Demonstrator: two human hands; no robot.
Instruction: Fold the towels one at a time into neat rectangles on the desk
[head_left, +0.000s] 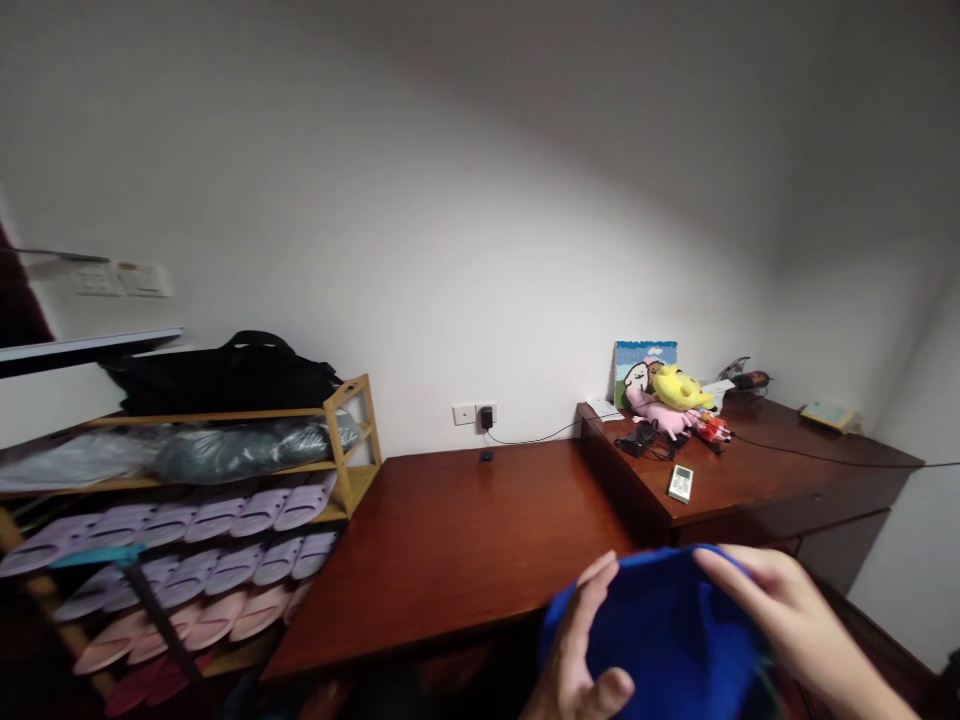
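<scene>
Blue cloth (660,625) between two hands, head view. The cloth is at the lower right, nearer the wearer than the tabletop (465,540) and overlapping its near right corner in this view; whether any of it rests on a support cannot be seen. It is a deep, even blue, soft and apparently thin, with a rim curving across the top and a vertical fold toward the right. Its shape suggests a bag or a cap; its lower part runs out of frame.

The right hand (787,610) grips the rim at the upper right, its fingers closed on the fabric. The left hand (574,655) stands at the opposite side with thumb and fingers spread well apart; no fabric is seen pinched between them, and contact behind the fingers cannot be judged.

The step in hand appears to be spreading or shaping the cloth. Further handling would seem to call for a firm right-hand hold and a surer left-hand purchase on the rim; a one-sided hold could let such limp material fold inward.

Beyond, a cabinet (787,455) to the right of the tabletop bears a remote (681,484), a yellow toy (681,388) and a pink toy (658,412). To the left, a rack (350,440) holds rows of slippers (217,515) beneath a black bag (232,378).
</scene>
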